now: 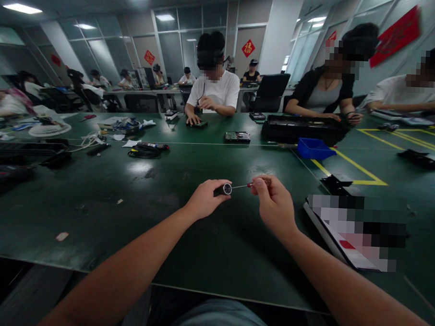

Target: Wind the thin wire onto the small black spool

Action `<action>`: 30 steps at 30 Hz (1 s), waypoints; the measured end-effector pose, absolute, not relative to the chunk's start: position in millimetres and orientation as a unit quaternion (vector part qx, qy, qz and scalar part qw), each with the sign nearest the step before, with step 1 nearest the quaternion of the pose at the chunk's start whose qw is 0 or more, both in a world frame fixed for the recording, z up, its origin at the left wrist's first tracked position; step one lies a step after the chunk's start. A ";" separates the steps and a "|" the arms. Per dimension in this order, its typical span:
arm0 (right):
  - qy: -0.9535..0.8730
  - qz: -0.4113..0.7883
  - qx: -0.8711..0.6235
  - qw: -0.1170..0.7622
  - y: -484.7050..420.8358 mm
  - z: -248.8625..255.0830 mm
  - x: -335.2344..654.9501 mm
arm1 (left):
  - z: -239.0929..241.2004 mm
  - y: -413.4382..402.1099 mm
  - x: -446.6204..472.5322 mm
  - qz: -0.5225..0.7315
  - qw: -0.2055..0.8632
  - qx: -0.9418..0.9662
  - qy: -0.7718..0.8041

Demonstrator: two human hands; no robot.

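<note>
Fingers of left hand (203,200) pinching black cylindrical part (225,189) at their 3 o'clock, right hand (275,201) fingers pinching red-handled screwdriver (249,185), shaft extending toward 9 o'clock, tip at part's silver rim

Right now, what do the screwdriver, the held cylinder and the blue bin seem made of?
Screwdriver: thin, silvery shaft, probably metal; reddish handle, likely plastic.
Cylinder: dark body, bright rim; metal or plastic, can't tell.
Blue bin: probably molded plastic, smooth, evenly colored.
</note>
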State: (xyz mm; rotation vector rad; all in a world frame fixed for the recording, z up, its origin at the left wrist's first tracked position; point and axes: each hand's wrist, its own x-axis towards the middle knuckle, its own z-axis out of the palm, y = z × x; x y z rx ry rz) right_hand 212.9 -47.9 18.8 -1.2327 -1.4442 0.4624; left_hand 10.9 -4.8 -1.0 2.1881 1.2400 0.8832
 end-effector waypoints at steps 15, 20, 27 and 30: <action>-0.645 0.217 -0.533 0.503 -45.6 20.7 217.1 | -5.7 -2.2 8.4 0.322 0.236 0.803 0.443; -0.646 0.223 -0.526 0.506 -46.8 20.7 216.3 | -5.8 -1.0 7.7 0.325 0.243 0.800 0.442; -0.579 0.308 -0.490 0.574 -41.8 12.3 216.3 | -5.2 -1.0 8.7 0.335 0.248 0.789 0.450; -0.538 0.359 -0.465 0.605 -38.1 9.6 214.8 | -3.4 -3.1 10.5 0.342 0.256 0.782 0.455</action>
